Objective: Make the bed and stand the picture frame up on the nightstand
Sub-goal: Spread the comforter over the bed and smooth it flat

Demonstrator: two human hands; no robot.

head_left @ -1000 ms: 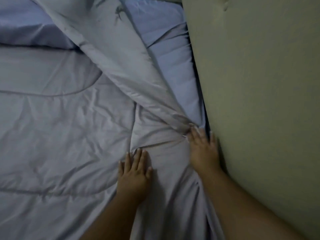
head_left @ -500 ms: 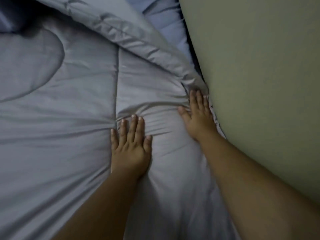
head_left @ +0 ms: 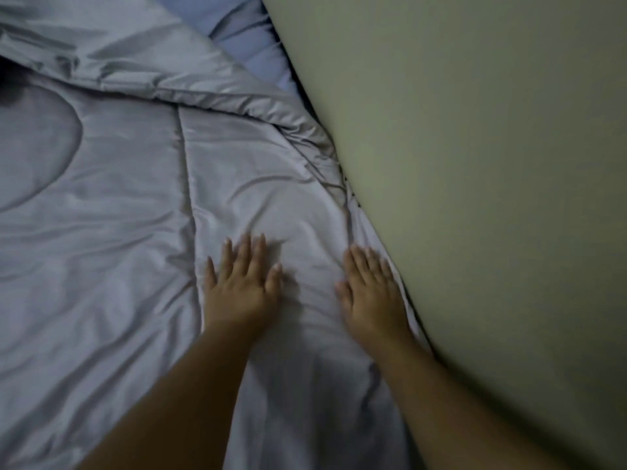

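A grey quilted comforter (head_left: 112,239) covers most of the bed, wrinkled, with a folded-over edge running across the top. My left hand (head_left: 242,284) lies flat on it, palm down, fingers spread. My right hand (head_left: 371,293) also lies flat on the comforter, right beside the wall, holding nothing. A strip of blue bedsheet (head_left: 251,52) shows past the comforter's fold at the top. No picture frame or nightstand is in view.
A pale green wall (head_left: 475,164) fills the right side and meets the bed's edge along a dark narrow gap. The room is dim.
Both hands have slid back toward me along the comforter by the wall, staying flat. The right hand let go of the bunched edge, and the fabric near the wall lies flatter.
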